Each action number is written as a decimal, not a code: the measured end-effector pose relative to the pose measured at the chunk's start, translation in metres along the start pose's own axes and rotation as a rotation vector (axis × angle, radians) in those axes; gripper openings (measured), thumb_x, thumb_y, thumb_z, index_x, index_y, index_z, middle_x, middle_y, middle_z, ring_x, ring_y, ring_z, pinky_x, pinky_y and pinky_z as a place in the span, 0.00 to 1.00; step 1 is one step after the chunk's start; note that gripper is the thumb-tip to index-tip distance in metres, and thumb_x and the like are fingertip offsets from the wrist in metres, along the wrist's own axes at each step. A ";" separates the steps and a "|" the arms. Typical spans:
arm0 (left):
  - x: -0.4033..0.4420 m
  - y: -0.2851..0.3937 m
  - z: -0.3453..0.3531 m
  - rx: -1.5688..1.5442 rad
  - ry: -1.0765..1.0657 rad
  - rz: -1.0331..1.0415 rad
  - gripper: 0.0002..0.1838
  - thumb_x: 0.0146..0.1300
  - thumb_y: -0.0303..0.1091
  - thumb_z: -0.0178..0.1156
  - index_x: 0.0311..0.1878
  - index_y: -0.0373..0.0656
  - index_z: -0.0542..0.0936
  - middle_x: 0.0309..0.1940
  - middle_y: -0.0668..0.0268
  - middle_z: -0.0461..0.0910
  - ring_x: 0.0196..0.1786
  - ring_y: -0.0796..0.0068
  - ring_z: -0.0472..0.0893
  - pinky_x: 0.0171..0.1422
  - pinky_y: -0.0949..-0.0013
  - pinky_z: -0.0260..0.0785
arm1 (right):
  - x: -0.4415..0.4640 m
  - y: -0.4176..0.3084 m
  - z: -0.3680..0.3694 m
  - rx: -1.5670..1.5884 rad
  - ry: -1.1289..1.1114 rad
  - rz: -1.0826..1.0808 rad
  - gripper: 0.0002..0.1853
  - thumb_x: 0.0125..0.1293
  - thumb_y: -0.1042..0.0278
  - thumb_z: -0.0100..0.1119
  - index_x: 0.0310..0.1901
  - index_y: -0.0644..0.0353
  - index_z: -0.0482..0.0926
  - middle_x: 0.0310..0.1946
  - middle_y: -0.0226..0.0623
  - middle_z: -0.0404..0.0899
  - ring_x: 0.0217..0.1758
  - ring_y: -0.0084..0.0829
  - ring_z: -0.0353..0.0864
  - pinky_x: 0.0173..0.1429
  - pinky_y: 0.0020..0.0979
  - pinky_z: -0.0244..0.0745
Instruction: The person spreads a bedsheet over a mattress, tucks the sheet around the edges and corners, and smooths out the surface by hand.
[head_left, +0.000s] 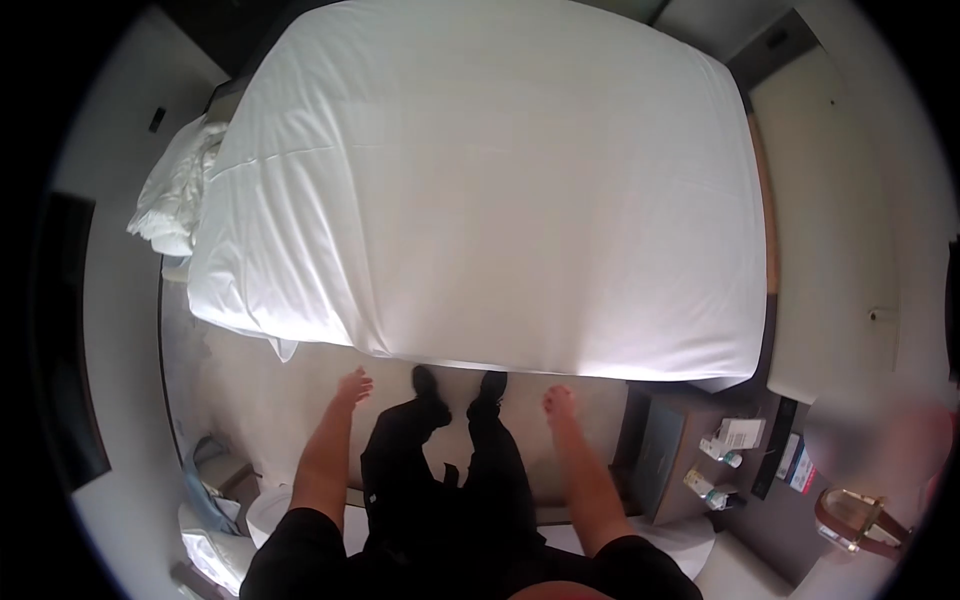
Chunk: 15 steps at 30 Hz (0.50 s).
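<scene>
A bed point(500, 200) with a white fitted sheet fills the upper middle of the head view. The sheet is smooth over the middle and creased toward its left side, with a loose corner hanging at the lower left. My left hand point(355, 387) hangs in the air just short of the bed's near edge, fingers loosely bent and apart, holding nothing. On the other side, my right hand point(560, 402) is also near that edge, its fingers loosely curled, with nothing visible in it. Neither hand appears to touch the sheet.
Crumpled white bedding point(180, 185) lies at the bed's left side. A bedside cabinet point(665, 450) stands at the right, beside small bottles point(720, 452) and a white card or box point(741, 433). A wall-mounted dark screen point(70, 340) is at far left. White furniture lies behind my legs.
</scene>
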<state>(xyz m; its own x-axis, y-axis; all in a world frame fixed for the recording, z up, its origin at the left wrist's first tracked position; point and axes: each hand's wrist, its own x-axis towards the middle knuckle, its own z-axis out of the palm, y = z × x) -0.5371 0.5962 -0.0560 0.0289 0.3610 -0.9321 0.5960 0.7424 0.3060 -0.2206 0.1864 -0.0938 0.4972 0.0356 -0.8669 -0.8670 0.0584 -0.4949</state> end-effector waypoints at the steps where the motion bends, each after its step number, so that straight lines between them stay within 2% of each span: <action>1: 0.003 -0.002 -0.022 -0.066 -0.014 0.029 0.18 0.61 0.48 0.50 0.47 0.47 0.72 0.35 0.66 0.78 0.33 0.73 0.76 0.34 0.68 0.70 | -0.014 0.011 0.020 -0.033 0.009 0.085 0.04 0.58 0.69 0.52 0.28 0.52 0.68 0.23 0.28 0.69 0.23 0.23 0.70 0.22 0.26 0.67; 2: 0.005 -0.002 -0.037 -0.102 0.000 0.045 0.21 0.59 0.52 0.50 0.48 0.46 0.71 0.36 0.66 0.77 0.35 0.73 0.76 0.37 0.68 0.69 | -0.036 0.028 0.040 -0.079 0.024 0.179 0.04 0.56 0.69 0.53 0.28 0.51 0.68 0.24 0.28 0.69 0.24 0.22 0.70 0.23 0.26 0.68; 4: 0.003 0.004 -0.079 -0.181 0.053 0.056 0.29 0.56 0.59 0.51 0.50 0.45 0.71 0.39 0.66 0.75 0.40 0.72 0.75 0.42 0.67 0.68 | -0.105 0.027 0.108 -0.158 -0.200 0.301 0.04 0.56 0.67 0.54 0.29 0.50 0.69 0.23 0.27 0.68 0.27 0.23 0.71 0.28 0.25 0.69; 6: 0.007 0.026 -0.106 -0.276 0.128 0.118 0.32 0.55 0.61 0.52 0.52 0.44 0.68 0.42 0.66 0.74 0.44 0.73 0.74 0.46 0.65 0.66 | -0.107 0.067 0.160 -0.259 -0.464 0.329 0.07 0.57 0.61 0.57 0.31 0.52 0.71 0.24 0.27 0.70 0.29 0.24 0.72 0.33 0.25 0.70; 7: 0.017 0.039 -0.121 -0.306 0.140 0.132 0.33 0.54 0.61 0.53 0.54 0.45 0.67 0.42 0.66 0.74 0.45 0.72 0.73 0.47 0.64 0.65 | -0.116 0.080 0.196 -0.278 -0.465 0.356 0.08 0.57 0.59 0.57 0.31 0.52 0.71 0.24 0.27 0.70 0.29 0.24 0.72 0.34 0.25 0.70; 10: 0.045 0.085 -0.147 -0.384 0.236 0.164 0.31 0.53 0.62 0.53 0.48 0.44 0.70 0.38 0.66 0.75 0.38 0.73 0.75 0.39 0.66 0.67 | -0.136 0.097 0.299 -0.280 -0.419 0.407 0.12 0.58 0.54 0.56 0.31 0.54 0.71 0.24 0.27 0.70 0.29 0.23 0.72 0.33 0.25 0.69; 13: 0.095 0.097 -0.171 -0.323 0.210 0.148 0.28 0.53 0.62 0.52 0.38 0.43 0.73 0.31 0.65 0.76 0.29 0.73 0.75 0.31 0.66 0.67 | -0.137 0.135 0.353 -0.224 -0.254 0.390 0.14 0.59 0.52 0.55 0.29 0.55 0.71 0.22 0.27 0.70 0.26 0.23 0.71 0.29 0.24 0.68; 14: 0.098 0.098 -0.175 -0.258 0.233 0.207 0.25 0.56 0.58 0.51 0.27 0.41 0.74 0.22 0.65 0.75 0.22 0.75 0.73 0.25 0.67 0.65 | -0.127 0.147 0.356 -0.206 -0.167 0.347 0.14 0.59 0.53 0.55 0.29 0.55 0.71 0.21 0.27 0.69 0.25 0.23 0.70 0.27 0.24 0.67; 15: 0.106 0.092 -0.184 -0.020 0.279 0.396 0.24 0.58 0.55 0.49 0.26 0.40 0.74 0.21 0.63 0.75 0.21 0.72 0.73 0.28 0.66 0.65 | -0.117 0.155 0.359 -0.185 -0.079 0.294 0.14 0.59 0.53 0.55 0.28 0.55 0.70 0.20 0.27 0.69 0.24 0.23 0.70 0.26 0.24 0.66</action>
<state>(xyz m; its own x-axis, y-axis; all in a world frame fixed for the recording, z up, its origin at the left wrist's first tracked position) -0.6264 0.8066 -0.0910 0.0324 0.7534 -0.6567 0.5670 0.5273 0.6329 -0.4017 0.5492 -0.0473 0.2203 0.1018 -0.9701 -0.9611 -0.1472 -0.2337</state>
